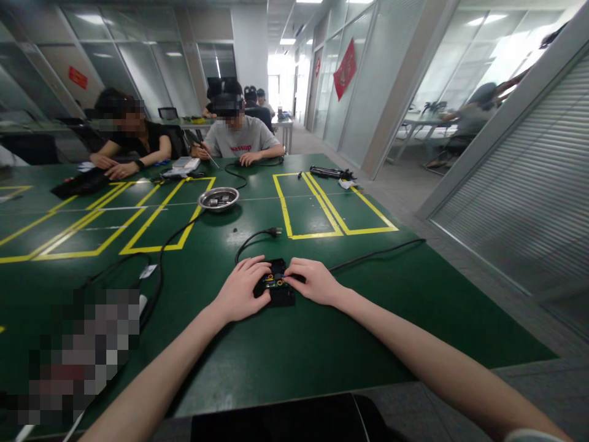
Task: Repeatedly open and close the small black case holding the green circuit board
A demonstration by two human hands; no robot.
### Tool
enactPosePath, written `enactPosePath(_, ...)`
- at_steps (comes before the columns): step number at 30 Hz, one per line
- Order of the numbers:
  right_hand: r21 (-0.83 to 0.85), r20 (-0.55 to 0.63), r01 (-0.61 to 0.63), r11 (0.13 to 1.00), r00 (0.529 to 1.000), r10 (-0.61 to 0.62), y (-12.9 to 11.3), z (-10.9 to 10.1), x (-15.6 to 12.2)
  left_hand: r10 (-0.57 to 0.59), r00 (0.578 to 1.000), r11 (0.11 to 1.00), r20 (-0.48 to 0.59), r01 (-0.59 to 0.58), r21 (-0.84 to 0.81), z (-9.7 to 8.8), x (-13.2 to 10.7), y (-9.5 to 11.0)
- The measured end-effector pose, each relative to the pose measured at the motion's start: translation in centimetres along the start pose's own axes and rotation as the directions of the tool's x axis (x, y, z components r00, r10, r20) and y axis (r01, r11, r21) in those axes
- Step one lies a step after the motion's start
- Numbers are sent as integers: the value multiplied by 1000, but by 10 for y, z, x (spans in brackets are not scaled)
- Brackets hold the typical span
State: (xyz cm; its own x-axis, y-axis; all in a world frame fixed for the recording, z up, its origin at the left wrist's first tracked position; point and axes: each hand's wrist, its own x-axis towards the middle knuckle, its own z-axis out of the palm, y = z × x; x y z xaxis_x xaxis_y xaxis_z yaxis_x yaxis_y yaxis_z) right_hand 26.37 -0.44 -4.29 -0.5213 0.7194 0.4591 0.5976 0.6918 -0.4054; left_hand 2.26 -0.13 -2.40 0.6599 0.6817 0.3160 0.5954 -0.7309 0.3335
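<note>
A small black box with exposed electronic parts (pixel 277 288) lies on the green table (pixel 322 344) in front of me. My left hand (pixel 240 288) rests on its left side, fingers curled round the edge. My right hand (pixel 310 281) grips its right side, fingers pressed onto the top. A black cable (pixel 377 252) runs from the box to the right. Another black cord with a plug (pixel 274 231) lies just behind the box.
A metal bowl (pixel 218 198) with small parts stands further back amid yellow tape lines (pixel 313 209). Two people sit at the far side with tools and devices. A black tool (pixel 329 173) lies far right. The table edge drops to the floor at right.
</note>
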Motion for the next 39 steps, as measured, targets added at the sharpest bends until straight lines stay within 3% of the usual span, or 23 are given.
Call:
enactPosePath(5,2,-29,-34,999,999,34,-3,3,1,5,999,999,-54,-7,-39,1,-1,-1)
enactPosePath(12,133,-9,-94,987,995,96,-8,-2,2,-29,993,996,-115,19,-92,-4,-3,-4)
enactPosePath(18,71,17,-139,988,990,138,-9,3,2,-58,992,994,-111,46,-100,-1,-4,-7)
enactPosePath(28,-9,-46,-169,986,985,168,-11,7,4,-109,988,982,-111,90,-169,-6,-3,-12)
enactPosePath(36,-43,-51,-204,978,978,202,3,-9,5,-79,991,991,-104,66,-118,-12,-2,-18)
enactPosePath(39,-30,-56,-137,990,989,136,5,-19,2,-83,993,984,-87,68,-163,-20,-4,-15)
